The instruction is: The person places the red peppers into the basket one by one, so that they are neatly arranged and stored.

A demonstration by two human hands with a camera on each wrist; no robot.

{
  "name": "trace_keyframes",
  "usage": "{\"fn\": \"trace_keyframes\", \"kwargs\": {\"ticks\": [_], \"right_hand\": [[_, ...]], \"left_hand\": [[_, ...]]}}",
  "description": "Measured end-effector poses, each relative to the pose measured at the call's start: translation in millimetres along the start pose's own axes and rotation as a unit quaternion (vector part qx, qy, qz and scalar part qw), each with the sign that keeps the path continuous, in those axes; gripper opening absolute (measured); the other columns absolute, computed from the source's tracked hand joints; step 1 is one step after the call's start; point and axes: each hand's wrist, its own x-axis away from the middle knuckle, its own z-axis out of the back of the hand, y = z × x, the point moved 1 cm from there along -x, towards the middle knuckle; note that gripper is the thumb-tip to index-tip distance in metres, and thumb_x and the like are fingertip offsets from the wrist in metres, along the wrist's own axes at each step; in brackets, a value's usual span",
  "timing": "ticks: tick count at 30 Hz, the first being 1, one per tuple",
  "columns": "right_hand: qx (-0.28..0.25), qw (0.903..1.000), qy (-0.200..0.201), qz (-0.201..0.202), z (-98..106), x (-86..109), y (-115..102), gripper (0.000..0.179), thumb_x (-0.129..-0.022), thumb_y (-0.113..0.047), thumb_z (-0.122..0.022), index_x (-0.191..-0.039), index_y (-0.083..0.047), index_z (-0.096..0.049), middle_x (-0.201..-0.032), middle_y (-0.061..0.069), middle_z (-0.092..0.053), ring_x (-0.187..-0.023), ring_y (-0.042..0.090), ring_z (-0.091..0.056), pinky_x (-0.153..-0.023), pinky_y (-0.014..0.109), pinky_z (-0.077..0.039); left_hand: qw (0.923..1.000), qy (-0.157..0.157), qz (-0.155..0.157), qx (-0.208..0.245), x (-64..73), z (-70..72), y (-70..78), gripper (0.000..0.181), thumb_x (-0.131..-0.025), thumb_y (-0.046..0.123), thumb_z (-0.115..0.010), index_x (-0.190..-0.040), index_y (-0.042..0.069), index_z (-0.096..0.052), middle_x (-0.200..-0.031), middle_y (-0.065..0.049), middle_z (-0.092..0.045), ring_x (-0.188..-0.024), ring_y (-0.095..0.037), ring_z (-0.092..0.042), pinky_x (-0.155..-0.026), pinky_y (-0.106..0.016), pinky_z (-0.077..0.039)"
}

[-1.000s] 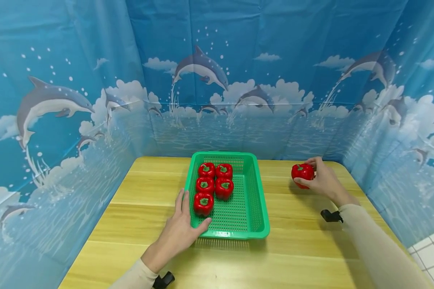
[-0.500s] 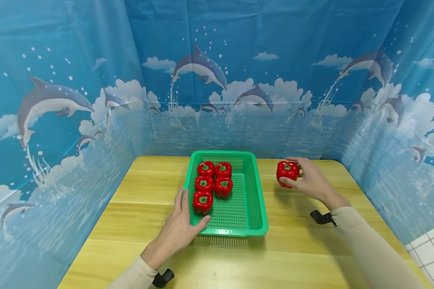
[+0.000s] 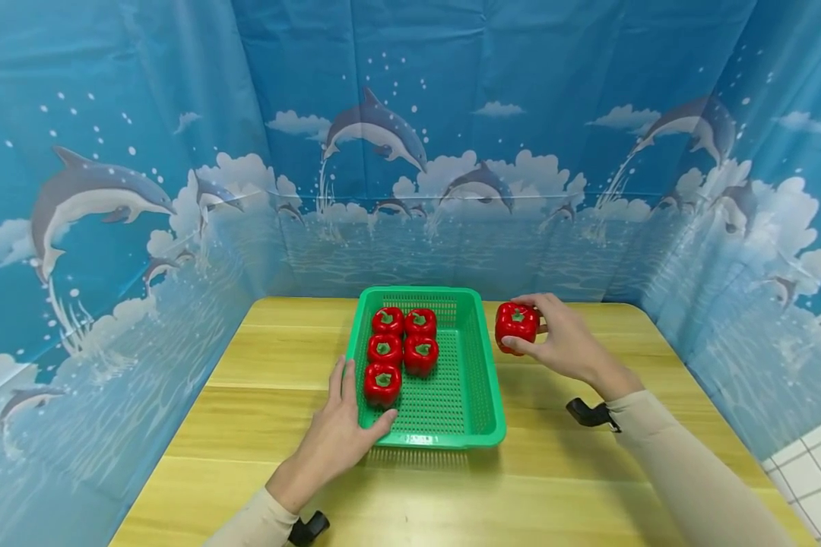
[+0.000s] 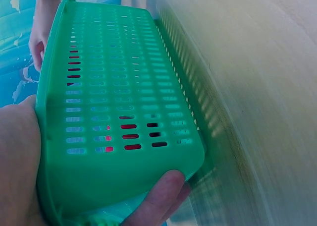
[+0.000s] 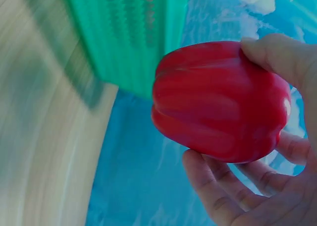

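Observation:
My right hand [image 3: 569, 342] holds a red bell pepper [image 3: 515, 322], stem up, just off the right side of the green basket [image 3: 445, 387]. In the right wrist view the thumb lies on one side of the pepper [image 5: 218, 102] and the fingers on the other. My left hand [image 3: 338, 441] holds the basket's front left corner, thumb at the front rim and fingers along the left side. Inside the basket, several red bell peppers [image 3: 385, 349] sit in two columns along the left, stems up. The basket's front wall [image 4: 109, 102] fills much of the left wrist view.
The basket stands on a light wooden table [image 3: 260, 403]. A blue dolphin-print curtain [image 3: 383, 243] encloses the table's back and sides. White tiles [image 3: 817, 471] show at the lower right.
My right hand has carried the bell pepper leftward from the right part of the table to beside the basket. The left hand and the basket have stayed in place.

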Motion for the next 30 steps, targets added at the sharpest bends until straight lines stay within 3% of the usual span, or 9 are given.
{"fn": "trace_keyframes", "kwargs": {"ticks": [9,15,22,30], "right_hand": [[-0.014,0.9992,-0.031,0.02,-12,-6.7,-45,0.077,-0.103,-0.039,-0.092,-0.164,-0.007,-0.057,-0.153,0.016,-0.066,-0.129,0.037,-0.073,-0.103,0.056,-0.07],[-0.002,0.9971,-0.065,0.039,-24,-15.2,-69,0.076,-0.103,-0.044,-0.091,-0.164,-0.011,-0.06,-0.145,0.011,-0.067,-0.121,0.029,-0.07,-0.1,0.052,-0.066],[-0.001,0.9923,-0.106,0.064,-39,-26.1,-91,0.073,-0.105,-0.047,-0.089,-0.162,-0.011,-0.061,-0.158,0.014,-0.065,-0.143,0.037,-0.068,-0.117,0.063,-0.06],[-0.006,0.9882,-0.138,0.066,-53,-32.1,-104,0.071,-0.104,-0.041,-0.091,-0.16,-0.01,-0.06,-0.159,0.013,-0.066,-0.144,0.034,-0.067,-0.114,0.056,-0.062]], "left_hand": [[1.0,-0.003,-0.002,-0.001,2.8,-0.4,0.5,0.125,-0.108,0.072,-0.072,-0.187,0.002,-0.006,-0.198,-0.017,0.001,-0.064,-0.015,-0.062,-0.055,-0.032,-0.049],[1.0,-0.002,-0.001,-0.007,1.5,-1.6,0.3,0.122,-0.109,0.068,-0.072,-0.187,0.002,-0.005,-0.198,-0.016,0.002,-0.057,-0.015,-0.058,-0.053,-0.031,-0.048],[1.0,0.001,-0.003,-0.002,3.0,1.9,-0.3,0.123,-0.109,0.071,-0.071,-0.187,0.002,-0.006,-0.198,-0.018,0.001,-0.058,-0.016,-0.059,-0.054,-0.032,-0.048],[0.9999,0.001,-0.009,-0.006,1.0,0.6,-0.8,0.125,-0.108,0.075,-0.07,-0.187,0.0,-0.008,-0.198,-0.019,-0.001,-0.073,-0.023,-0.073,-0.061,-0.036,-0.056]]}}
